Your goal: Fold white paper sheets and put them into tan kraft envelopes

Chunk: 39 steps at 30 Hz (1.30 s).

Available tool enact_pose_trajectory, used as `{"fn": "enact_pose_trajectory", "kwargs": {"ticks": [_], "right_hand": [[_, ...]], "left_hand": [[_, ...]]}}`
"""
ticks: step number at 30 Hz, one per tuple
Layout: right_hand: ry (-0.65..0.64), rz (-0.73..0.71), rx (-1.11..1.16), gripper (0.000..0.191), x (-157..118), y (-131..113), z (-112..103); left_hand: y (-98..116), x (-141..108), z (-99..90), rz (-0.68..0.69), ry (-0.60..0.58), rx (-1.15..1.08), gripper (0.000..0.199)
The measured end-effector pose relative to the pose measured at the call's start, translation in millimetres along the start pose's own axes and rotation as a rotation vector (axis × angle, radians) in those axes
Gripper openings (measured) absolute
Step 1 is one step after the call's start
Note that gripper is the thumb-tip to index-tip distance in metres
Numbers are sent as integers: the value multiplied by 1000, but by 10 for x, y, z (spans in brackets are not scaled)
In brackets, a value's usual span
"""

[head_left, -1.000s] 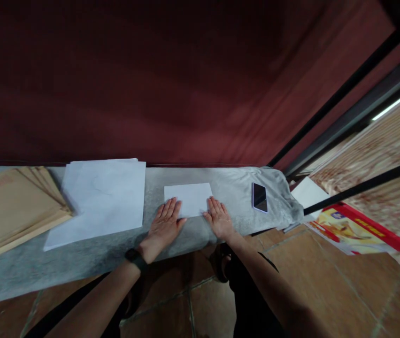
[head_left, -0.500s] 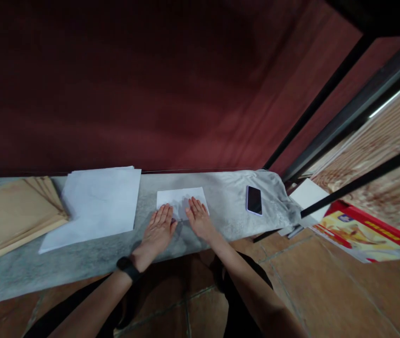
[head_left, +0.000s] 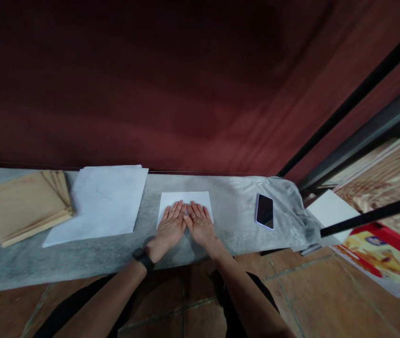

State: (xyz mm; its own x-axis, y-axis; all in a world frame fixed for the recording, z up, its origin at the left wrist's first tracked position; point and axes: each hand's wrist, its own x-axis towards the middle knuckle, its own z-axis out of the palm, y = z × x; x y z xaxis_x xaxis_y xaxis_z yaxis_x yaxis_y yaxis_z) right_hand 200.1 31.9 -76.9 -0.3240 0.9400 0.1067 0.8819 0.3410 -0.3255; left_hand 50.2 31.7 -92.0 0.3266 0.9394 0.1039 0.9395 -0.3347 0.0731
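A small white sheet of paper, apparently folded, lies on the grey cloth-covered bench. My left hand rests flat on its left half, fingers stretched forward. Beside it my right hand lies flat on the right half, its fingers also extended. The two hands meet near the thumbs and cover the paper's near edge. To the left is a stack of larger white paper sheets, and partly on it lies a pile of brown paper envelopes or bags.
A phone lies on the bench to the right. A dark red wall stands behind. Black metal bars slant at the right, above a red and yellow box and a white panel. The floor is brown tile.
My hands have drawn together on the small paper, closing the gap between them. The view has shifted slightly, so the bench things appear moved to the right.
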Motion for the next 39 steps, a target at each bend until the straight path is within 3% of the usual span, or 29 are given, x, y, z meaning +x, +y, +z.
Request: {"fn": "enact_pose_trajectory", "kwargs": {"ticks": [5,12,27,32,35,39], "right_hand": [[29,27,-55,54,102,59,38],[95,132,-132,53,177,157,74],[195,233,-205,63,61,369,44],[274,262,-205,58,2,409,32],[276,174,-163,56,-41,310,25],[126,-14,-93,53,-98,145,12]], "left_hand": [[-138,139,13,-36,46,-3,58],[-160,222,13,-99,81,-7,61],[-331,116,-21,-271,53,3,69],[-293,62,-61,-315,145,32,67],[-171,11,-73,-226,190,-12,64],[25,-56,-35,-26,138,-93,60]]}}
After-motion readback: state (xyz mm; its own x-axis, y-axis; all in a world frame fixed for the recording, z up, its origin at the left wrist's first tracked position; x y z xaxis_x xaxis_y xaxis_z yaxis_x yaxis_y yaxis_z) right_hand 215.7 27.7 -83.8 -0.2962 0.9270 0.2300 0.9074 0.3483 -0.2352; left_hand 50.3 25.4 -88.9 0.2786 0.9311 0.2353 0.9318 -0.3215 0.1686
